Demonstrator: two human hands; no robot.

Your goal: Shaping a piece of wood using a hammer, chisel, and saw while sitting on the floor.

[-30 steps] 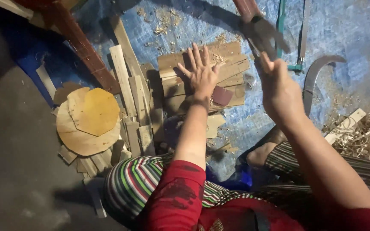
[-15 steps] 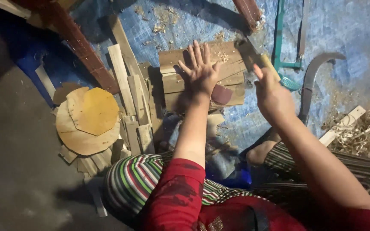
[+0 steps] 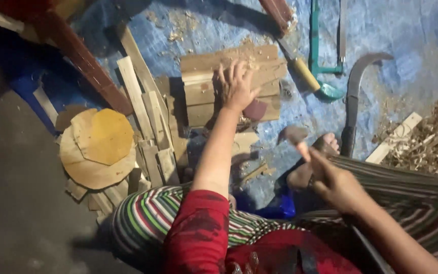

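Pressing flat, fingers spread, the left hand (image 3: 235,87) rests on a stack of short wooden boards (image 3: 214,76) on the blue tarp (image 3: 411,35) covering the floor; the boards' long axis runs left to right, straight ahead and far from the body. Right hand (image 3: 333,185): near and to the right, closed around a hammer (image 3: 296,138), its blurred head pointing up-left toward the boards, well apart from them. Left hand is on the boards; right hand has open tarp between it and them. Left of the stack: loose wooden slats (image 3: 145,109) lying near-to-far, then flat rounded wood pieces (image 3: 97,144). Right of the stack: a yellow-handled tool (image 3: 305,73), a green-framed saw (image 3: 323,56), a curved blade (image 3: 356,86), wood shavings (image 3: 427,137).
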